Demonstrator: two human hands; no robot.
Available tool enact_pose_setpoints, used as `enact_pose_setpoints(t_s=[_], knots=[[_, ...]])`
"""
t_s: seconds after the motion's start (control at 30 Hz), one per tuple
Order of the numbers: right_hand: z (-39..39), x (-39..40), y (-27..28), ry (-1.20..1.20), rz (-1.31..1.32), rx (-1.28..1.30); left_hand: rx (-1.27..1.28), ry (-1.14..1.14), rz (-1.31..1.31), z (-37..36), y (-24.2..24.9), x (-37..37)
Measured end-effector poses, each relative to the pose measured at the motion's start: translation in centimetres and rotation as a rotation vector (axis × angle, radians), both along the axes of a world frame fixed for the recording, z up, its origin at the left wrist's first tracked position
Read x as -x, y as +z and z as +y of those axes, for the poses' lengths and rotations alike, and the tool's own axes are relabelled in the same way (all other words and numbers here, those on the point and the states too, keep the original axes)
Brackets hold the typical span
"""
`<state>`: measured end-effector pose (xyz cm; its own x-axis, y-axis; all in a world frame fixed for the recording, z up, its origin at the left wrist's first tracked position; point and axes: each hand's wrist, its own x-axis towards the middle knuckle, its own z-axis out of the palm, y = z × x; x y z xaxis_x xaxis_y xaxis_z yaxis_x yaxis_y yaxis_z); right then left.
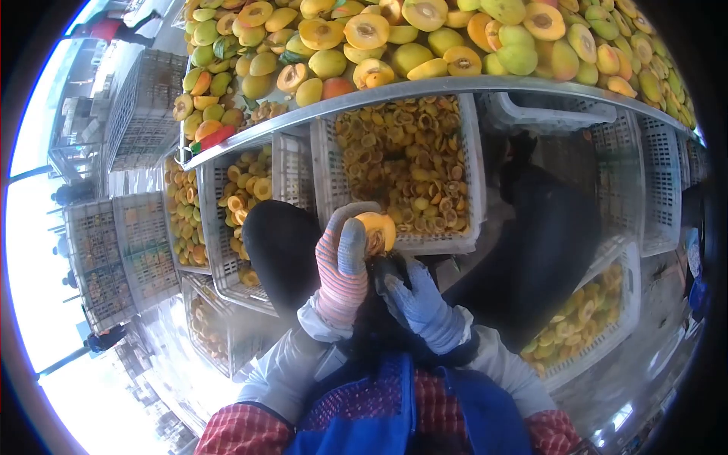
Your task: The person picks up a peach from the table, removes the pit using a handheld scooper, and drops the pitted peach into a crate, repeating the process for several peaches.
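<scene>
While the left hand (337,274), in a pink-and-blue striped glove, grips an orange fruit half (385,227) between thumb and fingers, the right hand (426,303), in a blue-grey glove, sits just below it. The left fingers are closed around the fruit's side, and its brownish inner part seems to face the right hand. Something dark (388,270) shows at the right fingertips; whether it is a tool or part of the glove, and how tightly those fingers are closed, I cannot tell.

For good handling here, a firm but gentle left grip looks best, since ripe flesh would probably bruise or slip if squeezed. Keeping the left thumb clear of the side where the right hand works seems wise, as does bracing both wrists close to the body.

Just beyond the hands, between the person's dark-trousered knees (282,243), stands a pale plastic crate (472,163) filled with brownish-yellow fruit pieces (406,163), many of them cupped. To its left are more crates (220,262) of fruit; to the right, near the other knee, another crate (631,292) holds yellow pieces. Above, a metal-edged table (425,85) is heaped with green, yellow and orange fruit (327,64), some whole, some halved. Far left, tall crate stacks (114,254) stand in bright light.
</scene>
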<state>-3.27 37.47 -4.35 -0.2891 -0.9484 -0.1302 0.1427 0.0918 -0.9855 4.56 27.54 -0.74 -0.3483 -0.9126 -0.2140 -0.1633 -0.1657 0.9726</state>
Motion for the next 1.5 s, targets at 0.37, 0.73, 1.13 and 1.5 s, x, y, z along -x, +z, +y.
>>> enact_pose_setpoints(t_s=[0.37,0.73,1.13,1.5], knots=[[1.9,-1.5,-3.3,0.016,-0.325,0.162,-0.052,0.003,0.082,0.5,0.9,1.4],[0.9,0.3,-0.7,0.477,-1.656,-0.108,-0.462,-0.341,0.011,-2.0,0.3,-0.2],[-0.8,-0.5,-1.6,0.597,-2.181,0.209,-0.339,0.201,0.095,-1.8,-0.9,-2.5],[-2.5,-1.3,-6.1,0.386,-2.207,-0.006,0.661,-0.102,-1.08,-18.9,3.6,-0.9]])
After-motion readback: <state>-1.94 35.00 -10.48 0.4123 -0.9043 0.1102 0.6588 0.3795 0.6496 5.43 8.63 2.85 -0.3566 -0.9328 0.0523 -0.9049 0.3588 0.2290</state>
